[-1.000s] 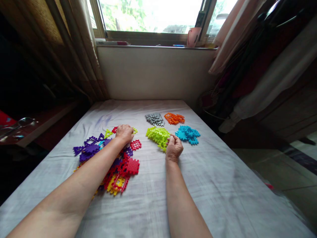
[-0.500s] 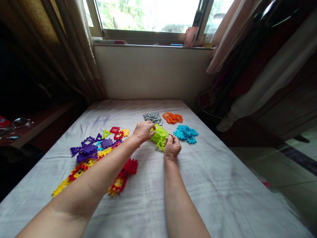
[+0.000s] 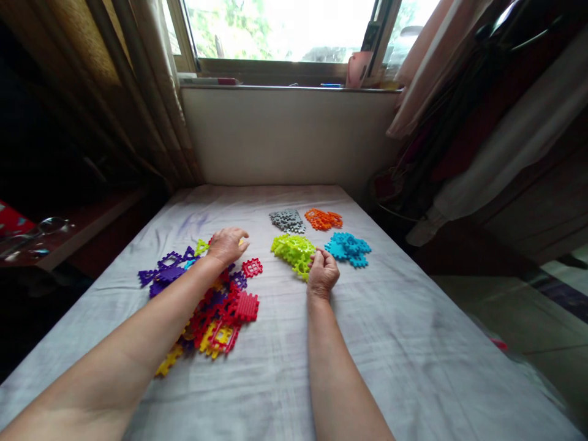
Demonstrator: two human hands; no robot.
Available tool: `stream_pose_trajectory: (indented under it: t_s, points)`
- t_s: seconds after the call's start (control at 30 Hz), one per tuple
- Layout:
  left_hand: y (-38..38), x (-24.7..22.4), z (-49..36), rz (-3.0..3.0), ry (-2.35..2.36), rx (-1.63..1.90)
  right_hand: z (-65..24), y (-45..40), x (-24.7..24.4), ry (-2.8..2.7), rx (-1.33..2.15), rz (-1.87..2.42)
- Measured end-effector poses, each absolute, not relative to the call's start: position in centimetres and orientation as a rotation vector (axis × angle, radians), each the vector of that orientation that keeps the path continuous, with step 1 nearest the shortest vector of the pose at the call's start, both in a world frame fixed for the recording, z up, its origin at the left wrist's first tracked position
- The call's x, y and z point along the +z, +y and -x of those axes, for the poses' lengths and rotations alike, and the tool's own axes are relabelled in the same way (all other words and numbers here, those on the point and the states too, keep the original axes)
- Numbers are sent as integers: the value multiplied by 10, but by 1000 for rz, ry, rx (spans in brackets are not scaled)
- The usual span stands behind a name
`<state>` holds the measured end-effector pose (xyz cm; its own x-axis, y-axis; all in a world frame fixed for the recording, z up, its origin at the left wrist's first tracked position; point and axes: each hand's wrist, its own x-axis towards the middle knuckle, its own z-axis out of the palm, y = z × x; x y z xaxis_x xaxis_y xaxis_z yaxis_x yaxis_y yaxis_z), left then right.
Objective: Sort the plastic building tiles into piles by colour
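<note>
1. Pale, faintly checked cloth (image 3: 390,343), wrinkled here and there, covered the broad flat surface in front of the person and ran up to the wall (image 3: 289,135) below the window.
2. Daylight came through that window (image 3: 285,30), bright enough to wash out most of the view beyond its frame.
3. To its left hung a brown curtain (image 3: 156,92); dim hanging clothes (image 3: 505,141) crowded the right.
4. On the left half of the cloth sprawled a mixed heap of toothed plastic building pieces (image 3: 225,303), mostly purple, red and yellow, partly hidden under the left forearm.
5. Right of it lay four smaller heaps, each of one colour: lime-green pieces (image 3: 294,252) nearest the mixed heap, light-blue pieces (image 3: 349,248) to their right, and, closer to the wall, grey pieces (image 3: 287,220) beside orange pieces (image 3: 324,218).
6. Over the far end of the mixed heap was the left hand (image 3: 226,246), thumb and fingers apart; I couldn't tell whether it touched anything.
7. At the lime-green heap's right edge, the right hand (image 3: 324,274) had its fingers drawn together; whether they pinched a piece, I couldn't tell.
8. One pink cup (image 3: 358,68) stood on the windowsill.
9. One red square frame piece (image 3: 252,267) lay flat at the mixed heap's right edge.
</note>
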<state>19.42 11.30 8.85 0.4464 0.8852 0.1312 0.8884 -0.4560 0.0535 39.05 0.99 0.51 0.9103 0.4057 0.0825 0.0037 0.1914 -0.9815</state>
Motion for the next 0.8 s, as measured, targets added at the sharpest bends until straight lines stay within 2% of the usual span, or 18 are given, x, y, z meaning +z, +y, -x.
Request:
stream_pose_trajectory:
  t_s: [0.17, 0.33, 0.5, 0.6, 0.7, 0.8]
  points:
    - [135, 92, -130, 2350, -1956, 7, -390, 10, 4, -364, 291, 1359]
    - [143, 83, -104, 2243, -2140, 183, -390, 10, 4, -361, 292, 1360]
    - [142, 79, -100, 2212, -2163, 103, -391, 10, 5, -355, 288, 1361]
    - [138, 87, -109, 2222, -2172, -88, -391, 10, 6, -365, 279, 1370]
    - [127, 98, -139, 2389, -2079, -378, -390, 10, 6, -370, 275, 1381]
    - [109, 104, -189, 2671, -1843, -441, -391, 10, 5, -348, 284, 1365]
